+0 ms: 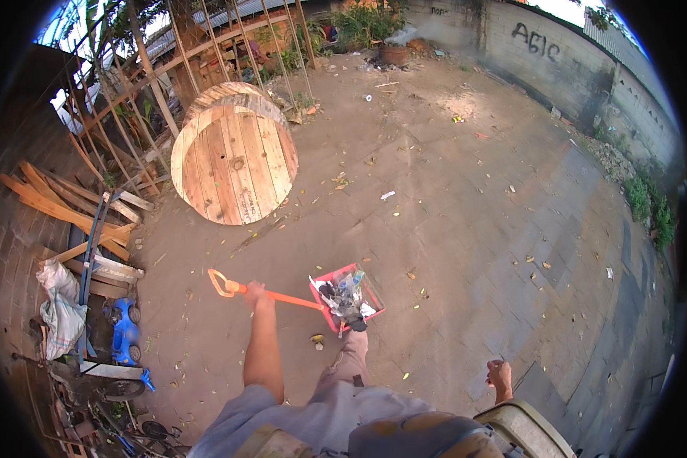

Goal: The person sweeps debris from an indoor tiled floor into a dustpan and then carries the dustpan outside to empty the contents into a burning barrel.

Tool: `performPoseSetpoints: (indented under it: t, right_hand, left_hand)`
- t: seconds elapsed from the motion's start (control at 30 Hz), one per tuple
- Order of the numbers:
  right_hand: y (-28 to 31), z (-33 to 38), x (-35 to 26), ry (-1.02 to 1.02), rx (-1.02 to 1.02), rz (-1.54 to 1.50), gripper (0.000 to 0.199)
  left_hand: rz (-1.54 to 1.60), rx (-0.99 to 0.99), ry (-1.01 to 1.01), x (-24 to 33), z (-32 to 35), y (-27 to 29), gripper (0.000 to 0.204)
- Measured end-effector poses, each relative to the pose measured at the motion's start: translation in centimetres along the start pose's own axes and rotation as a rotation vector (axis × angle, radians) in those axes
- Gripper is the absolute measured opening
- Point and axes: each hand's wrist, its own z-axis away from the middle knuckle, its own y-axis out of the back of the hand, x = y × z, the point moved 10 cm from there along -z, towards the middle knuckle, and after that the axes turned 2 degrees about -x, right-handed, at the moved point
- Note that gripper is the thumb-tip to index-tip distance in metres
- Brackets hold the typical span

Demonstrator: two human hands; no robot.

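My left hand (257, 293) is closed around the orange handle of a long-handled dustpan (288, 299), just below its loop-shaped grip. The red pan is out in front of my legs, over the paving, with its handle running to the left. Inside it lies a heap of litter (349, 296), with clear plastic, white scraps and dark bits. The tip of my dark shoe shows right below the pan. Off to the right, my right hand (500, 375) hangs away from everything, its fingers curled in and nothing visible in them.
A large wooden cable spool (234, 164) stands ahead to the left, before a bamboo fence. Along the left lie planks (69, 206), a white sack (59, 309) and a blue toy car (125, 330). Leaves dot the paving. A smoking pot (393, 53) is far off, near a block wall (546, 49).
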Motion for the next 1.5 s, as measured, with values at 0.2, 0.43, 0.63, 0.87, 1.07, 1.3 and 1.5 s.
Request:
performPoseSetpoints:
  t: [0.2, 0.43, 0.63, 0.87, 1.07, 1.3, 1.5]
  right_hand:
    - [-9.4, -12.2, -7.2, 0.108, -0.309, 0.521, 0.015]
    - [-20.5, -19.9, -8.5, -0.011, -0.589, 0.599, 0.018]
    - [-18.6, -35.6, -18.7, -0.097, -0.638, 0.629, 0.024]
    - [-3.9, -68.2, -48.1, -0.082, -0.215, 0.075, 0.023]
    - [10.7, -87.0, -79.0, 0.171, 0.065, -0.015, 0.031]
    - [4.3, -102.1, -83.9, -0.011, -0.098, 0.106, 0.028]
    - [-9.8, -102.4, -75.6, 0.318, -0.531, 1.068, 0.012]
  left_hand:
    - [-0.028, 0.088, 0.032, -0.1, -4.1, -19.9, 0.026]
    - [-0.461, 0.213, -0.01, 2.7, -11.1, -42.4, 0.032]
    - [-0.376, 0.207, -0.079, 1.6, -12.5, -61.9, 0.036]
    - [-0.139, 0.243, -0.022, 1.9, -12.8, -81.5, 0.039]
    - [0.118, 0.1, -0.018, -0.2, -16.1, -102.2, 0.039]
    - [-0.044, 0.164, 0.053, -2.5, -22.8, -125.2, 0.027]
    - [-0.014, 0.103, -0.023, -3.3, -22.4, -149.6, 0.02]
